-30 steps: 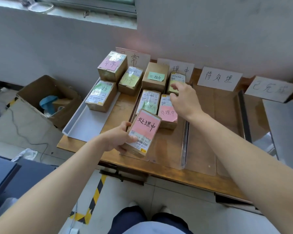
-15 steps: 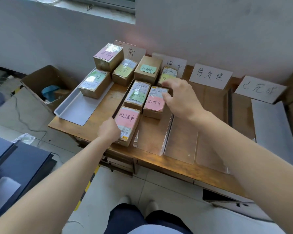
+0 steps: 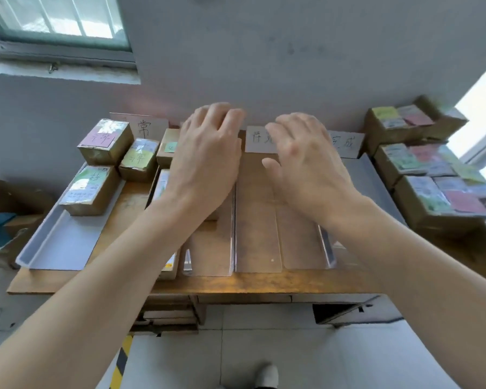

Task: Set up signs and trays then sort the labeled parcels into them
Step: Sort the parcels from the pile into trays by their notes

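Release completed: left hand point(image 3: 208, 164) and right hand point(image 3: 306, 169) hovered open and empty at frame centre. Released parcel point(image 3: 170, 272) lay in the clear tray point(image 3: 208, 248), mostly beneath the left forearm. Unsorted parcels point(image 3: 432, 189) waited at right.

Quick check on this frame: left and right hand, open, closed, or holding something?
Left hand: open, fingers relaxed, holding nothing.
Right hand: open, fingers relaxed, holding nothing.

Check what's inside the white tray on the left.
The green-labelled parcel sits in the white tray, the pink-labelled parcel behind it. They hide the tray's far end, so whether the yellow-labelled parcel is inside is unclear.
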